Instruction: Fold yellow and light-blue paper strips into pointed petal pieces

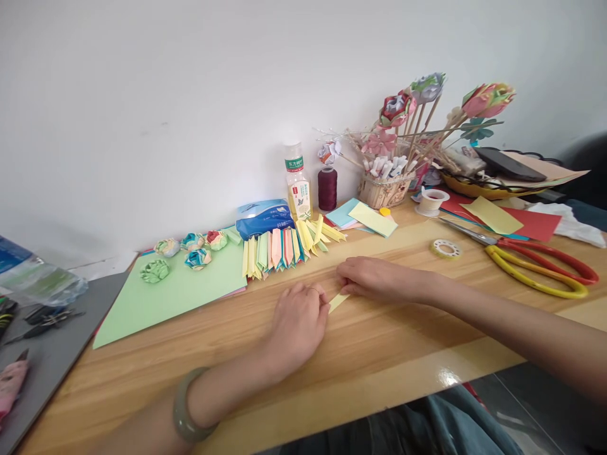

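Between my two hands lies a small strip of yellow paper (pixel 337 302) on the wooden table. My left hand (pixel 300 325) has its fingers curled down on the strip's left end. At the other end my right hand (pixel 372 277) grips the paper, fingers bent and pressed together. Both sets of fingertips are partly hidden. Just beyond them stands a row of folded paper pieces (pixel 272 253) in yellow, green, pink and blue. Several paper flowers (pixel 155 271) rest on a green sheet (pixel 175 309) to the left.
Right of my hands are a tape roll (pixel 446 248) and large scissors (pixel 540 259). Along the wall stand a tissue pack (pixel 264 218), a bottle (pixel 300 189), a maroon thread spool (pixel 327 189) and a basket (pixel 385 191) with paper flowers on sticks. A grey mat (pixel 61 341) lies left.
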A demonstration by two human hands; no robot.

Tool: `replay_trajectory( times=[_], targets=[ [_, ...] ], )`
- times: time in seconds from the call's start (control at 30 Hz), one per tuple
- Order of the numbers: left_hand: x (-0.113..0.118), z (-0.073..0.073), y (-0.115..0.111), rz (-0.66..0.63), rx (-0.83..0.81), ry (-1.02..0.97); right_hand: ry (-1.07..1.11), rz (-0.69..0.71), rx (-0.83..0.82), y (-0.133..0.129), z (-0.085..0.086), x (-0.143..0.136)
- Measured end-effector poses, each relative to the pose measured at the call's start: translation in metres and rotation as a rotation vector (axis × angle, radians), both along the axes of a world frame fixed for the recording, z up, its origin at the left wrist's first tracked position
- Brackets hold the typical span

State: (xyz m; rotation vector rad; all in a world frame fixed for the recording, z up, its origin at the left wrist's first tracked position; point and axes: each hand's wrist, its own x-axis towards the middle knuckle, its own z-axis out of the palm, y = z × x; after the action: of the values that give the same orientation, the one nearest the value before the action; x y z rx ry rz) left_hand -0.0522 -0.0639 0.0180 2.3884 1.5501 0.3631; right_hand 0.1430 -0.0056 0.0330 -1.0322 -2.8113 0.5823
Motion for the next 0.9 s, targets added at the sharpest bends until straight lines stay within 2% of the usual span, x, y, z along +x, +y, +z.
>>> replay_trajectory(
  times=[0.13,0.27,0.37,0.47,0.7,0.8,0.9],
  targets=[
    [-0.004,-0.002,0.001,-0.093,0.06,0.05,0.021,-0.015,0.017,0.003,-0.004,0.003],
    [-0.008,-0.008,0.001,-0.221,0.176,0.151,0.074,-0.087,0.054,0.006,-0.014,0.01],
    [-0.009,-0.009,0.0,-0.281,0.251,0.254,0.113,-0.134,0.053,0.009,-0.023,0.015],
    [-0.009,-0.007,0.0,-0.312,0.257,0.311,0.15,-0.149,0.035,0.011,-0.029,0.018],
    [-0.012,0.001,-0.001,-0.275,0.184,0.162,0.256,-0.168,0.028,0.015,-0.034,0.028],
    [-0.013,0.0,-0.001,-0.253,0.176,0.081,0.295,-0.158,0.01,0.016,-0.031,0.034],
    [-0.013,-0.004,0.002,-0.284,0.193,0.034,0.331,-0.183,0.024,0.008,-0.023,0.036]
  ],
)
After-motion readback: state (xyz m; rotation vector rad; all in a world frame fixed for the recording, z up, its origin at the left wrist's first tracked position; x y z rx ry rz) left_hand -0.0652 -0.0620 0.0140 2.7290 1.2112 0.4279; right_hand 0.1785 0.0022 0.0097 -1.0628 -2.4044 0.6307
